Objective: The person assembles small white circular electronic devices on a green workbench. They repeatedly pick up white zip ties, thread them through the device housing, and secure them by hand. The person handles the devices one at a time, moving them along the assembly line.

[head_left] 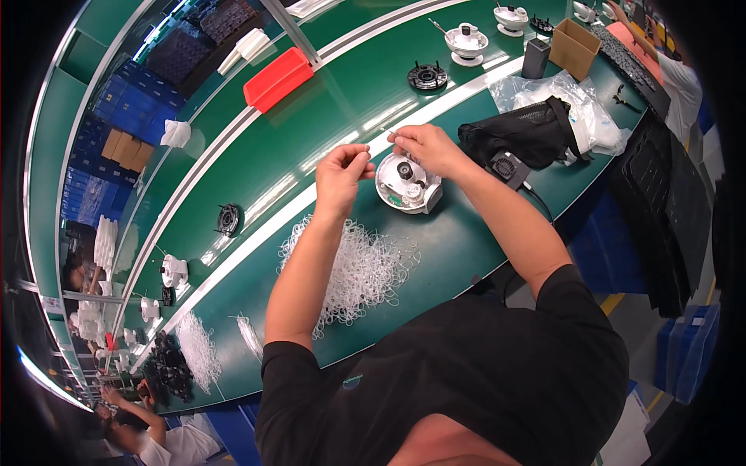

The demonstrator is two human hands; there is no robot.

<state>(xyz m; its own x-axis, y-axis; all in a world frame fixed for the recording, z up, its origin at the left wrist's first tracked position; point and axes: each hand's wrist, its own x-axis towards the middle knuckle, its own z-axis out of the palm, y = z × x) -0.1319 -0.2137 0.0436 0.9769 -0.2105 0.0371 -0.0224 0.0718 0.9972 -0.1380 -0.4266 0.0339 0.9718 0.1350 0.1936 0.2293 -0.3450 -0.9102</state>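
A worker's two bare hands meet above a white round housing set on the green counter, apparently placed squarely in front so both can work over it. With the housing as the clock's centre, the left hand hovers at 9 o'clock, its grip drawn together at thumb and fingers; whether it pinches anything cannot be told. At 1 o'clock the right hand has its grip seemingly clamped on a small pale piece. A heap of white loops lies at 7 o'clock, presumably for easy reach, while a black mesh bag sits at 2 o'clock, likely aside to leave elbow room.
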